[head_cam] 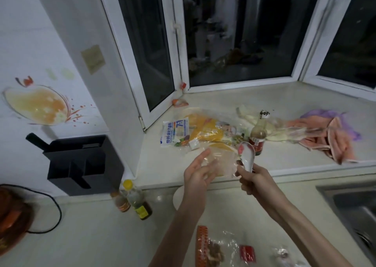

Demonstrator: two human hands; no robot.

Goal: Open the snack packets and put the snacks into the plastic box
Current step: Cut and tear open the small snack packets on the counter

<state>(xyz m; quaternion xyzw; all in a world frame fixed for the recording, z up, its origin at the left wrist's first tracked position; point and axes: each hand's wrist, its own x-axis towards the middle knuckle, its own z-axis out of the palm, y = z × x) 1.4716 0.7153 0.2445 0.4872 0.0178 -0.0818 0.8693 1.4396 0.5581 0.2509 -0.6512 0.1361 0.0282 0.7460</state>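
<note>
Two hands are working over the sill, so reading from the left: a black knife block (pixel 81 163) is hanging on the wall, and below it two small bottles (pixel 132 199) are standing on the counter (pixel 91 236). Your left hand (pixel 198 175) is reaching forward with its fingers straight and loosely spread, pressing against the side of a clear plastic tub (pixel 218 163) that is sitting near the front edge of the sill (pixel 295 165). Whether this tub is the box you are filling, I cannot tell; it is looking see-through with nothing plainly inside. Beyond it a white and blue packet (pixel 175 133) and a yellow bag (pixel 207 131) are lying in a heap. Your right hand (pixel 253 180) is curling its fingers round the handle of a white spoon (pixel 247 153), its bowl tilting up just beside the tub. A sauce bottle (pixel 258 135) is standing behind the spoon, and a pink cloth (pixel 331 138) is lying further right, with the sink (pixel 354 207) below it. Down at the near edge, an orange snack packet (pixel 207 248) and a small red packet (pixel 247 252) are waiting on the counter. Judging by this, you are early in the job: no snacks are showing in any box, and those packets are still needing to be emptied.
</note>
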